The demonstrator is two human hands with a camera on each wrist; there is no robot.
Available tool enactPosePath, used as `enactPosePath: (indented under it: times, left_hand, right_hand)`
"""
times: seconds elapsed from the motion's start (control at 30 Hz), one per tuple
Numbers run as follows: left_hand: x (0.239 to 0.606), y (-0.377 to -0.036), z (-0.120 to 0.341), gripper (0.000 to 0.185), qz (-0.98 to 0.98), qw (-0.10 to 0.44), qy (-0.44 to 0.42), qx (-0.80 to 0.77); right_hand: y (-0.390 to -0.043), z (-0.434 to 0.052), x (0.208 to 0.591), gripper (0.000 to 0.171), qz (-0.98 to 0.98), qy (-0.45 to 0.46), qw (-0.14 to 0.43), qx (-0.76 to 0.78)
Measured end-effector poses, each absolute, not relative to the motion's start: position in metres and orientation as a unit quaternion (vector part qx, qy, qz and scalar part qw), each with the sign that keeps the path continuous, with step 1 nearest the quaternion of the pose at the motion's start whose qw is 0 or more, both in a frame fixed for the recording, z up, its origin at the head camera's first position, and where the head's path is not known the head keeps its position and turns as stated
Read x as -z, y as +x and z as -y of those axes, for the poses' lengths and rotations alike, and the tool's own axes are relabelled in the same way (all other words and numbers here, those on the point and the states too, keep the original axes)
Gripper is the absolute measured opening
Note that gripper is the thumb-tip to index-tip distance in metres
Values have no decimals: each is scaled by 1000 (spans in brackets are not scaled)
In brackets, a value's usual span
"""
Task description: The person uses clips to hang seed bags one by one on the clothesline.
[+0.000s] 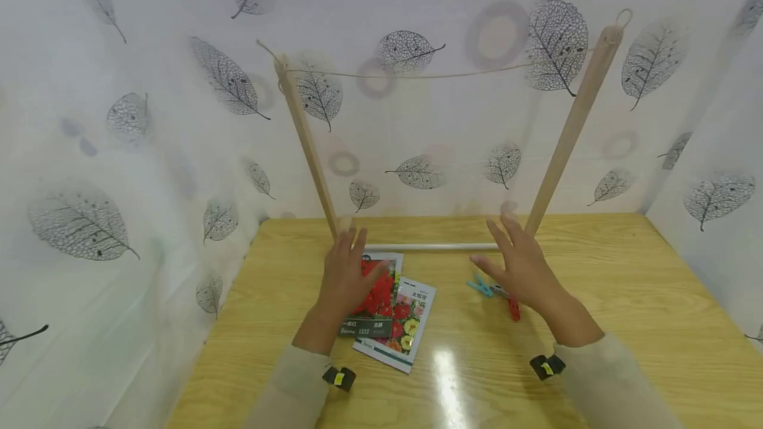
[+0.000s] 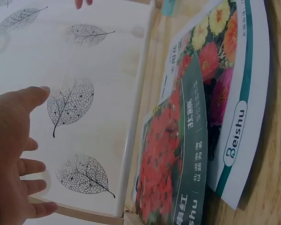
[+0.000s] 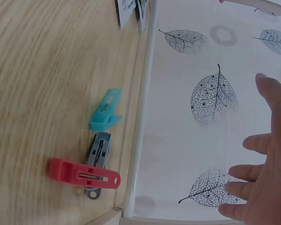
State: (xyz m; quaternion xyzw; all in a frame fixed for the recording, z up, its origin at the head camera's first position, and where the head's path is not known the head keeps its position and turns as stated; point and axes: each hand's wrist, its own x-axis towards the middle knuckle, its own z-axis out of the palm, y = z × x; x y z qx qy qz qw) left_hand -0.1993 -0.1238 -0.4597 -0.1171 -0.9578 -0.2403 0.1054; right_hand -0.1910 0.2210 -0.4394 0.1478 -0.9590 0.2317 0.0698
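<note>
My left hand (image 1: 346, 280) hovers with spread fingers over two overlapping seed packets and holds nothing. The upper packet (image 2: 159, 164) shows red flowers and a dark green band; the lower packet (image 2: 241, 122) has a white edge and mixed flowers. On the other side, my right hand (image 1: 524, 270) is raised with its fingers apart, also holding nothing. Beneath and beside it lie three clothespins: a light blue clothespin (image 3: 105, 112), a grey clothespin (image 3: 100, 147) and a red clothespin (image 3: 75, 173) lying across the grey one.
Two wooden posts, left (image 1: 306, 144) and right (image 1: 572, 124), rise behind the hands. A thin string (image 1: 435, 76) runs between their tops, and a white rod (image 1: 441, 246) between their feet. Leaf-patterned cloth (image 1: 441, 131) surrounds the wooden table (image 1: 626, 296).
</note>
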Motion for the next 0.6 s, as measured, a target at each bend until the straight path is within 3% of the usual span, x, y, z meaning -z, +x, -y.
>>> enactPosePath:
  times: [0.33,0.6]
  left_hand:
    - [470,-193,125,77,959,88,-96,252]
    - [481,-189,127,70,962,84,-93,241]
  right_hand:
    - [-183,-224,447,79,960,133,36,-243]
    - [-176,-224,457,69,957,136,50,-250]
